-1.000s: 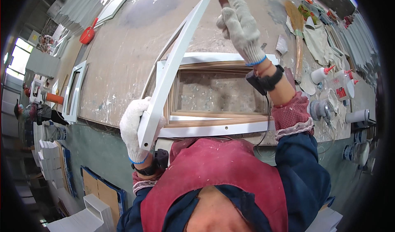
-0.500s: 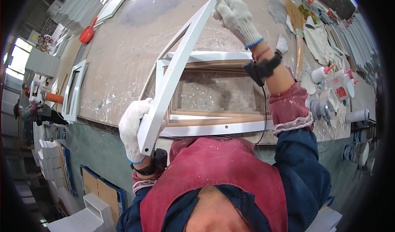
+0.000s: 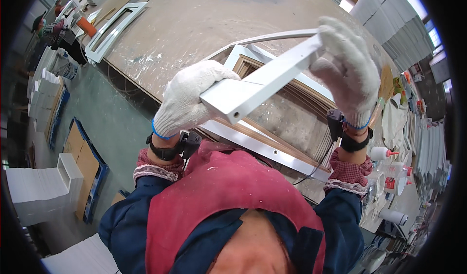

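A white rectangular frame (image 3: 279,82) is held up, tilted, above the table. My left hand (image 3: 194,91), in a white knit glove, is closed round its near corner, where a small dark hole shows in the end. My right hand (image 3: 348,70), gloved the same way, has its fingers curled against the frame's far right end; part of its grip is hidden. Below the held frame lies a stack of similar frames, a white one on top (image 3: 262,141) with brown edges showing beneath.
The wide worktable (image 3: 194,31) has paint marks. On its right stand glue bottles with red tips (image 3: 382,153), a broom (image 3: 384,87) and a pale cloth (image 3: 396,118). Another white frame (image 3: 114,31) stands at the left edge. Cardboard and white panels (image 3: 41,189) are on the floor at left.
The held frame has swung clockwise and come nearer, its far end now to the right. My right hand has moved right and down; a dark flat piece beside it no longer shows. The view has turned.
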### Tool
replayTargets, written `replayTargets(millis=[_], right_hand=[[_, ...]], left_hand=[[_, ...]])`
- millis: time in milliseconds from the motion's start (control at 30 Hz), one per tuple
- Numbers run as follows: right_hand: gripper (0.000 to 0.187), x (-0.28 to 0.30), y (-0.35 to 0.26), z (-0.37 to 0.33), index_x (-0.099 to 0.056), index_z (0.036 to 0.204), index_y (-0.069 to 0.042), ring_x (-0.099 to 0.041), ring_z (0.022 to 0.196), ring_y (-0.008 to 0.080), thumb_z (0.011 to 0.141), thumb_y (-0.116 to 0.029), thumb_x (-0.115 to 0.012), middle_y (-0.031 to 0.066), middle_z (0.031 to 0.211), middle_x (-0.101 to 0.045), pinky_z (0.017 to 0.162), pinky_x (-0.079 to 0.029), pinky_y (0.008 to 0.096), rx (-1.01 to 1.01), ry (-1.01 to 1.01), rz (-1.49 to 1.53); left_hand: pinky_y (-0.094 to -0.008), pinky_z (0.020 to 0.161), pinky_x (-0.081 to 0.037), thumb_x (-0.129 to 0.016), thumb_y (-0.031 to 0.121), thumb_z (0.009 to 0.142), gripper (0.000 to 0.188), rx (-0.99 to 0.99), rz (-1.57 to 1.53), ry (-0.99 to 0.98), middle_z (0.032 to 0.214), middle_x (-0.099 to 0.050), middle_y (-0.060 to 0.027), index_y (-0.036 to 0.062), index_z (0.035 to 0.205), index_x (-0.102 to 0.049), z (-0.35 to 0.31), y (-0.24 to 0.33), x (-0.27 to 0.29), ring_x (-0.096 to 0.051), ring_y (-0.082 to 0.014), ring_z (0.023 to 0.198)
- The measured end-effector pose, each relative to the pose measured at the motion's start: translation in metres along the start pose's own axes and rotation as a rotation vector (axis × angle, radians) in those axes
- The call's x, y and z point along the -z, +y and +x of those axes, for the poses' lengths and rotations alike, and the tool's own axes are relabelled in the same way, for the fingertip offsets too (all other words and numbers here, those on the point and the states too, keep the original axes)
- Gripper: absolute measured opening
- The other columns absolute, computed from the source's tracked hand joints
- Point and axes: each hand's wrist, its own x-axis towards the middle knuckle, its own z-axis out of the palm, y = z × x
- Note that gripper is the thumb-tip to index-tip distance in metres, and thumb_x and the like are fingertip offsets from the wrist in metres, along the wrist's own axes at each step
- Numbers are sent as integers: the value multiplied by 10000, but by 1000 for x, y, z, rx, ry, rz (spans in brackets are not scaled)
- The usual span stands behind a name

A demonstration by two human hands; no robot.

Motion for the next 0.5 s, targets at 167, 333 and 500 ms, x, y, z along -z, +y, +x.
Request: replayTargets(millis=[167, 333, 500], right_hand=[[427, -4, -28, 9, -672, 1086, -55, -680, 844, 249, 676, -107, -783, 110, 990, -693, 722, -529, 315, -190, -211, -4], [417, -6, -21, -6, -679, 1065, -48, -687, 789, 219, 660, -40, -780, 111, 941, -699, 708, -543, 308, -190, -112, -139], [380, -4, 10, -22, -640, 1133, -12, -640, 856, 113, 773, -38, -760, 63, 1019, -682, 736, -526, 249, -430, 121, 97]], left_hand=[[-320, 760, -501, -708, 134, 733, 290, 56, 11, -48, 921, -660, -130, 11, 988, -649, 3, 3, 3, -652, -256, 842], [-335, 838, -518, -766, 90, 721, 427, -49, 44, 86, 1082, -650, -133, 35, 1121, -627, 10, -1, -5, -660, -261, 941], [-388, 995, -457, -795, 204, 762, 665, 143, 130, 557, 1276, -545, -164, 24, 1313, -470, 3, -47, -8, -551, -279, 1158]])
